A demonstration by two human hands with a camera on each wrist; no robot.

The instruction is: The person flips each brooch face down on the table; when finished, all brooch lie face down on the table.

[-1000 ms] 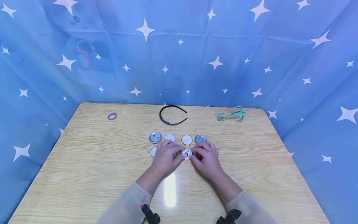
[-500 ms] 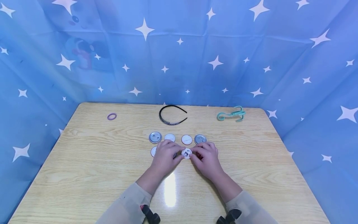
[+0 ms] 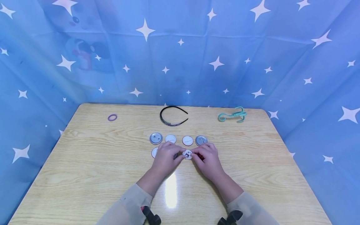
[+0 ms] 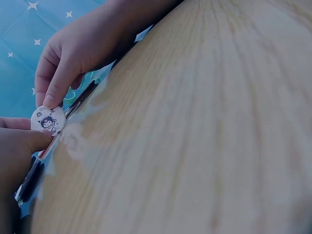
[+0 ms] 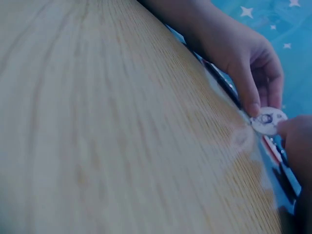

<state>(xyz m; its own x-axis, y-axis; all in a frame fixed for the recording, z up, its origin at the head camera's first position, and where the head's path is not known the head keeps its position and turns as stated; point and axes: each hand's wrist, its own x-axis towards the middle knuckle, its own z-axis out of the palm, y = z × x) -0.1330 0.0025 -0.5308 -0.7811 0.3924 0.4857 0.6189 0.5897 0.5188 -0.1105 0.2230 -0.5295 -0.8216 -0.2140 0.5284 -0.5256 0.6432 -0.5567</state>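
Note:
Both hands meet over a small round button badge, white with a dark cartoon print facing up. My left hand pinches its left edge between thumb and index finger, and my right hand pinches the right edge the same way. In the left wrist view the badge stands tilted at the fingertips, its printed face showing; the right wrist view shows the badge between both hands too. Beneath the hands lie other badges, partly covered, including a white one and a red one.
Behind the hands runs a row of badges: silver-backed, white, white, silver-backed. Farther back on the wooden table lie a purple ring, a black headband and a teal claw-shaped item.
Both hands stay almost in place on the badge. Its face looks slightly more covered by the fingertips now. Nothing else on the table has moved.

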